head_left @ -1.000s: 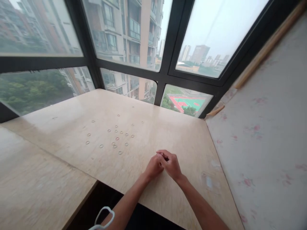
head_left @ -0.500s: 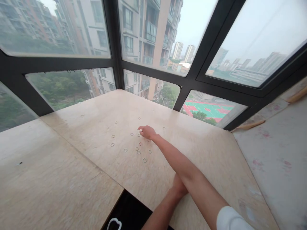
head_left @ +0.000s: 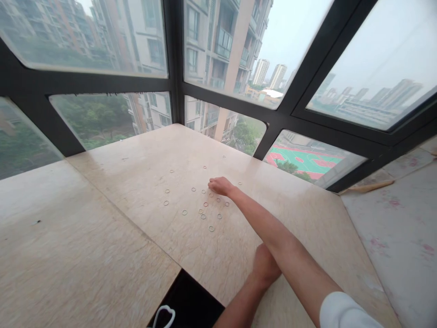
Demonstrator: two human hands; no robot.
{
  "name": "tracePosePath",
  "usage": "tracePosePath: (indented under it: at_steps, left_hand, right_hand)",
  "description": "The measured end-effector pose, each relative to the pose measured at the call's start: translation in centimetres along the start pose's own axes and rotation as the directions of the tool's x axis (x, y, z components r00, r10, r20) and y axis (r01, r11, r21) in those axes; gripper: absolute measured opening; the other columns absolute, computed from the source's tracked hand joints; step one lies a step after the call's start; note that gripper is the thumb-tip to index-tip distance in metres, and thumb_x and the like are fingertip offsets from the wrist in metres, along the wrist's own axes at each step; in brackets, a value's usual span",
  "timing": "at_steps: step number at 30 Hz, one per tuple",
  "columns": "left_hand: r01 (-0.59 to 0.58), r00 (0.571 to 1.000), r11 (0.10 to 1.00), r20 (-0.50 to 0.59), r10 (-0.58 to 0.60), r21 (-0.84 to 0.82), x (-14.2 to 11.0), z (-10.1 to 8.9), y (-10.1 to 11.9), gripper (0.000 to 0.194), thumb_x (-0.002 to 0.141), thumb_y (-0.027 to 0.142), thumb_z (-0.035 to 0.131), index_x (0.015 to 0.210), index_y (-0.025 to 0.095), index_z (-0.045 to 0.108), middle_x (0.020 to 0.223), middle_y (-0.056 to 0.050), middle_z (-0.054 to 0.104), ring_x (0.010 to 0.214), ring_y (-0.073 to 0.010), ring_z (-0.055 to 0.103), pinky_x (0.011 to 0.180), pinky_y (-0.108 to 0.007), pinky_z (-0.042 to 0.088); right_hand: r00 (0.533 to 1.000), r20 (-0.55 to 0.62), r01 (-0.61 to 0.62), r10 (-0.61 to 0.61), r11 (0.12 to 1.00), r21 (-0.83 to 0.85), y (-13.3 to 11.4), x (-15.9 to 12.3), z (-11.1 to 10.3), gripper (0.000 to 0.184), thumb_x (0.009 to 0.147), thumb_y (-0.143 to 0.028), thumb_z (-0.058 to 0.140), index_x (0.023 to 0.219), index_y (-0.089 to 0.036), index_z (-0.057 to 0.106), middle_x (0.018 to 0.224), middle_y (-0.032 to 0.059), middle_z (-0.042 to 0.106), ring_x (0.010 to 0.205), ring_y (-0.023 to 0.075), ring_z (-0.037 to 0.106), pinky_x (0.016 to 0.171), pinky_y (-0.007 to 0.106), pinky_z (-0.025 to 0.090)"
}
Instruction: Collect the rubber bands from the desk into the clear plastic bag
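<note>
thin rings (head_left: pixel 211 231) lie scattered on the marbled tabletop (head_left: pixel 112 255) around your right hand (head_left: pixel 220 186), fingers curled; i can't tell whether it pinches one. your left hand (head_left: pixel 266 265) is partly behind your right forearm (head_left: pixel 262 223), fingers hidden, grip unclear.

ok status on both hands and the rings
Right hand at the scattered rings, grip unclear. Left hand nearer the body, partly hidden by right forearm. No obstacle seen among rings.
</note>
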State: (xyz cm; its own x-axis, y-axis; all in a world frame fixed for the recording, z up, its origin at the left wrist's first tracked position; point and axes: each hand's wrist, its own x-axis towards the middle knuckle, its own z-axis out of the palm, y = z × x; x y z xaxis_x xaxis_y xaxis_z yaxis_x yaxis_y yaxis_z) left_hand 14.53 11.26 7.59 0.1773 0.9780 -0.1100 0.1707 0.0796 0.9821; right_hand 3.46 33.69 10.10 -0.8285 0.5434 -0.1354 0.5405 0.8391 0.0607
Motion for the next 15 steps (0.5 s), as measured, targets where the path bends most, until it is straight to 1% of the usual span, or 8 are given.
tracePosePath:
  at_steps: [2, 4, 7, 10, 12, 13, 15]
  left_hand:
    - [-0.066, 0.998, 0.994, -0.013, 0.067, 0.091, 0.2, 0.1, 0.1, 0.021, 0.079, 0.031, 0.054, 0.082, 0.015, 0.068, 0.098, -0.012, 0.070, 0.092, -0.0278, 0.061, 0.080, -0.037, 0.046]
    - [-0.113, 0.993, 0.983, -0.027, 0.118, 0.146, 0.4, 0.4, -0.2, 0.018, 0.079, 0.027, 0.054, 0.079, 0.015, 0.068, 0.095, -0.012, 0.070, 0.088, -0.0266, 0.062, 0.074, -0.034, 0.046]
    - [-0.117, 0.991, 0.972, -0.047, 0.129, 0.203, 1.0, 1.0, -0.8, 0.014, 0.076, 0.021, 0.053, 0.070, 0.016, 0.064, 0.082, -0.010, 0.069, 0.075, -0.0227, 0.061, 0.064, -0.031, 0.044]
    - [-0.145, 0.982, 0.956, -0.083, 0.171, 0.257, 1.5, 1.5, -1.4, 0.013, 0.073, 0.016, 0.053, 0.062, 0.017, 0.060, 0.069, -0.007, 0.064, 0.063, -0.0175, 0.055, 0.058, -0.028, 0.040]
    - [-0.193, 0.967, 0.943, -0.112, 0.230, 0.271, 1.7, 1.7, -1.6, 0.014, 0.073, 0.015, 0.052, 0.061, 0.017, 0.059, 0.067, -0.005, 0.061, 0.060, -0.0153, 0.052, 0.057, -0.027, 0.039]
    - [-0.215, 0.959, 0.938, -0.125, 0.256, 0.272, 1.7, 1.7, -1.6, 0.015, 0.075, 0.015, 0.051, 0.062, 0.016, 0.060, 0.067, -0.005, 0.061, 0.061, -0.0148, 0.052, 0.058, -0.027, 0.039]
    - [-0.242, 0.948, 0.932, -0.138, 0.286, 0.271, 1.8, 1.8, -1.7, 0.016, 0.077, 0.016, 0.050, 0.067, 0.016, 0.062, 0.069, -0.005, 0.061, 0.063, -0.0146, 0.052, 0.061, -0.027, 0.040]
  right_hand:
    - [1.000, -0.005, -0.009, 0.009, 1.000, 0.012, 0.5, -0.7, 0.2, 0.023, 0.088, -0.018, 0.044, 0.095, -0.015, 0.066, 0.107, 0.0133, 0.064, 0.094, 0.0216, 0.060, 0.072, 0.028, 0.042]
    - [0.999, -0.016, -0.027, 0.028, 0.999, 0.045, 1.1, -1.4, 0.4, 0.018, 0.084, -0.018, 0.050, 0.091, -0.015, 0.066, 0.104, 0.0131, 0.065, 0.092, 0.0214, 0.060, 0.070, 0.027, 0.041]
    - [0.996, -0.054, -0.061, 0.068, 0.989, 0.134, 1.8, -2.8, 0.5, 0.010, 0.076, -0.017, 0.057, 0.079, -0.016, 0.066, 0.095, 0.0103, 0.067, 0.085, 0.0197, 0.061, 0.068, 0.025, 0.040]
    - [0.980, -0.145, -0.094, 0.137, 0.959, 0.268, 2.5, -5.0, 0.5, 0.007, 0.071, -0.015, 0.059, 0.073, -0.016, 0.065, 0.086, 0.0068, 0.067, 0.079, 0.0173, 0.059, 0.067, 0.024, 0.040]
    - [0.951, -0.228, -0.113, 0.210, 0.919, 0.377, 2.9, -7.2, 0.5, 0.008, 0.071, -0.014, 0.057, 0.074, -0.016, 0.064, 0.081, 0.0046, 0.066, 0.076, 0.0152, 0.057, 0.067, 0.024, 0.040]
    - [0.929, -0.268, -0.120, 0.255, 0.892, 0.435, 3.0, -8.5, 0.6, 0.008, 0.072, -0.015, 0.055, 0.074, -0.016, 0.063, 0.079, 0.0035, 0.065, 0.074, 0.0140, 0.056, 0.067, 0.024, 0.040]
    - [0.871, -0.334, -0.127, 0.360, 0.822, 0.554, 3.0, -11.4, 0.6, 0.012, 0.077, -0.020, 0.051, 0.076, -0.015, 0.062, 0.075, 0.0019, 0.062, 0.069, 0.0120, 0.055, 0.065, 0.023, 0.041]
